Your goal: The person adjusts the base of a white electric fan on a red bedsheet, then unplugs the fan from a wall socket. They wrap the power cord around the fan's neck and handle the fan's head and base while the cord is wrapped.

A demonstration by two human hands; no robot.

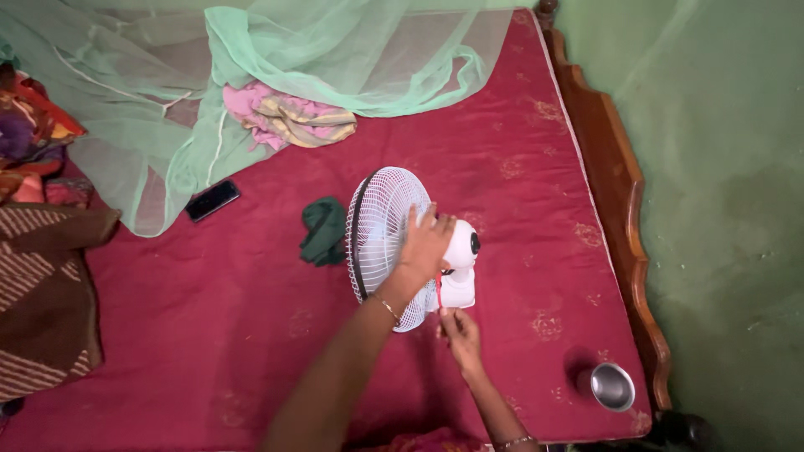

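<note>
My left hand (425, 243), fingers spread, presses the white table fan (394, 243) mid-bed on the red bedsheet (209, 318); right hand (459, 333) pinches its red cord (439, 293) w/ fingertips.

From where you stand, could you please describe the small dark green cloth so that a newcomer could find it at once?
On the red bed mattress, find the white table fan under the left hand. The dark green crumpled cloth lies just beyond its grille: the only green thing that is opaque, unlike the pale netting.
</note>
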